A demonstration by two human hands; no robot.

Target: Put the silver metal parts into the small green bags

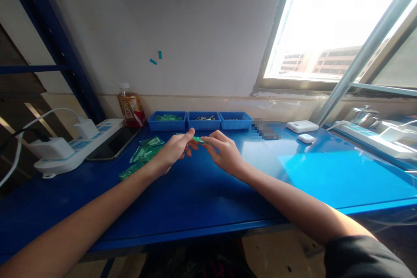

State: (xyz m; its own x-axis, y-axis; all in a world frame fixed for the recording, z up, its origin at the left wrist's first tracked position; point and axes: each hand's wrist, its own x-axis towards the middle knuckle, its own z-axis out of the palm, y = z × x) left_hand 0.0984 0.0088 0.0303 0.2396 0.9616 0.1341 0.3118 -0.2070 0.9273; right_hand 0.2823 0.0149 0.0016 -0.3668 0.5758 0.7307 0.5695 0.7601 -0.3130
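holding, between hands (227, 151), green piece (198, 139) (small)

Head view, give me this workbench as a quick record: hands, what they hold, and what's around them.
Left hand: fingers on a small green piece
Right hand: fingers at the piece's other end
Surface: blue table
Beside left hand: green packets
Behind hands: three blue bins in a row
Left bin: green items
Middle bin: small light and dark parts
Right bin: small parts, too small to identify
Far left: bottle, phone, power strip
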